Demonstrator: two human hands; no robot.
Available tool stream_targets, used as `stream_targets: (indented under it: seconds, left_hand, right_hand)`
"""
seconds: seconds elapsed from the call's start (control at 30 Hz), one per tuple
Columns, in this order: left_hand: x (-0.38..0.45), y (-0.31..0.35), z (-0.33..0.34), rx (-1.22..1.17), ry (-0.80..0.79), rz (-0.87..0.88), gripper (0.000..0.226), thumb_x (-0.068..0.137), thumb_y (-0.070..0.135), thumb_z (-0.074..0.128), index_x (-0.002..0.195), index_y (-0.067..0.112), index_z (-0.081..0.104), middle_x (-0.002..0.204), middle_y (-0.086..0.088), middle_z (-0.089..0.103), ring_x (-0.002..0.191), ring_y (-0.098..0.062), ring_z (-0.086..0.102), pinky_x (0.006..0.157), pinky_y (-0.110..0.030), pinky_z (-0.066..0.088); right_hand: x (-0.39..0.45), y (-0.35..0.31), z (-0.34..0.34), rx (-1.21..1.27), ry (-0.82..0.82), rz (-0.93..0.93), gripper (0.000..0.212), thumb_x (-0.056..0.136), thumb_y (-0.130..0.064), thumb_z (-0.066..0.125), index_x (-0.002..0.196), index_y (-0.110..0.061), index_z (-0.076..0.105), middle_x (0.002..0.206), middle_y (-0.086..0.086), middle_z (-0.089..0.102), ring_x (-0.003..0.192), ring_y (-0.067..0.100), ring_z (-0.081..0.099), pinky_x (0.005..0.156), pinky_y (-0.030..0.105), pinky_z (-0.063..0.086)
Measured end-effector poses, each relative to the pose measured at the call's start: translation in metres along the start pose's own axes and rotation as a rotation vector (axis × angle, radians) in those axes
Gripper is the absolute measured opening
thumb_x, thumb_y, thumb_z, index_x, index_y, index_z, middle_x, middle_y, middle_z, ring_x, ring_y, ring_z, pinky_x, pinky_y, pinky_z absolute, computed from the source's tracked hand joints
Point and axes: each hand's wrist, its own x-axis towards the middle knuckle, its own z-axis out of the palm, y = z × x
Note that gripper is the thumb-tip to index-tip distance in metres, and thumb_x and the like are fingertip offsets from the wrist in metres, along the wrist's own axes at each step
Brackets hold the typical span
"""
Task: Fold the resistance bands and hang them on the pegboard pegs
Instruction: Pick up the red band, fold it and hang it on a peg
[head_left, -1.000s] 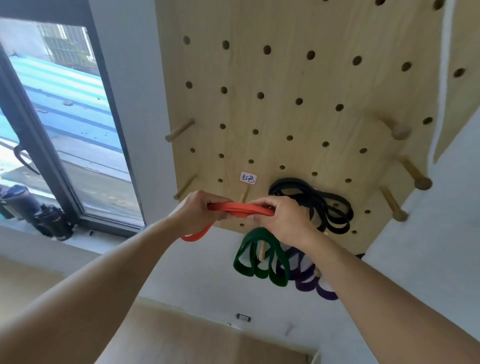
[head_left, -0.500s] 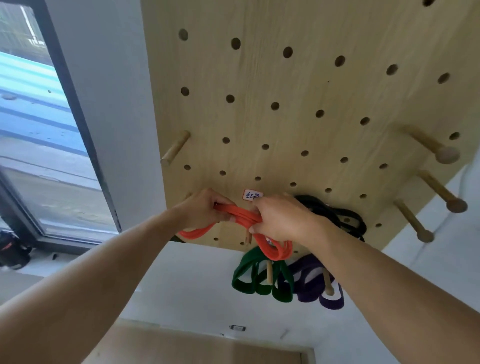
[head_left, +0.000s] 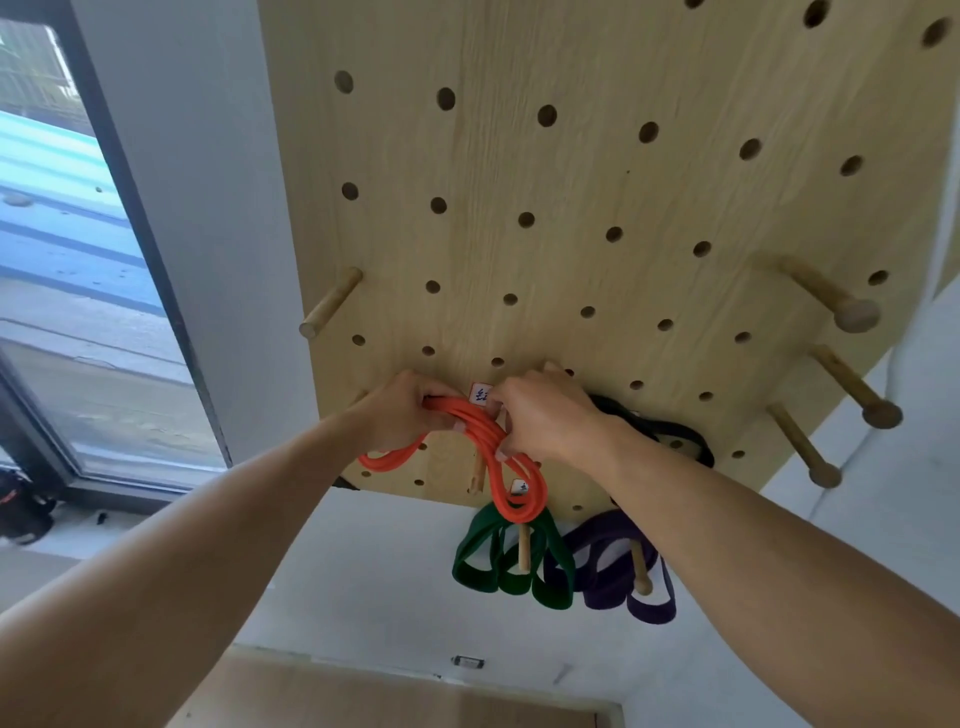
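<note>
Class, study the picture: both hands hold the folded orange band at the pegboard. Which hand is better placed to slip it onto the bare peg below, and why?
Probably the right hand: it pinches the orange band just above its hanging loops, right beside the bare peg. The left hand grips the far bundle.

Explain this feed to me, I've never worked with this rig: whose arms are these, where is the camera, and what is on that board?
There is no machine: a person's two bare arms, seen from a camera on their head, looking at a wooden pegboard on the wall. The left hand and right hand both grip a folded orange band held against the board's lower part. Lower down, a green band and a purple band hang on pegs; a black band shows behind the right wrist. Several pegs carry nothing.
</note>
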Motion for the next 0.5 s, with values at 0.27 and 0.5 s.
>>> stream_targets:
  seconds: [0.27,0.5]
  left_hand:
    - [0.005,0.012,0.01,0.065,0.124,-0.047,0.016,0.091,0.039,0.071,0.106,0.039,0.075,0.092,0.011,0.075,0.086,-0.013,0.066,0.08,-0.034,0.053]
    - [-0.004,0.018,0.032,0.092,0.177,-0.061,0.037,0.086,0.039,0.076,0.12,0.029,0.067,0.107,0.013,0.067,0.097,-0.01,0.061,0.084,-0.025,0.047]
  right_hand:
    - [0.003,0.004,-0.005,-0.031,0.007,0.01,0.029,0.096,-0.04,0.068,0.115,-0.018,0.07,0.102,0.0,0.073,0.096,0.022,0.065,0.106,0.038,0.038]
    - [-0.003,0.006,0.003,-0.122,0.043,0.076,0.032,0.097,-0.04,0.068,0.119,-0.017,0.069,0.11,0.005,0.072,0.103,0.027,0.066,0.102,0.041,0.043]
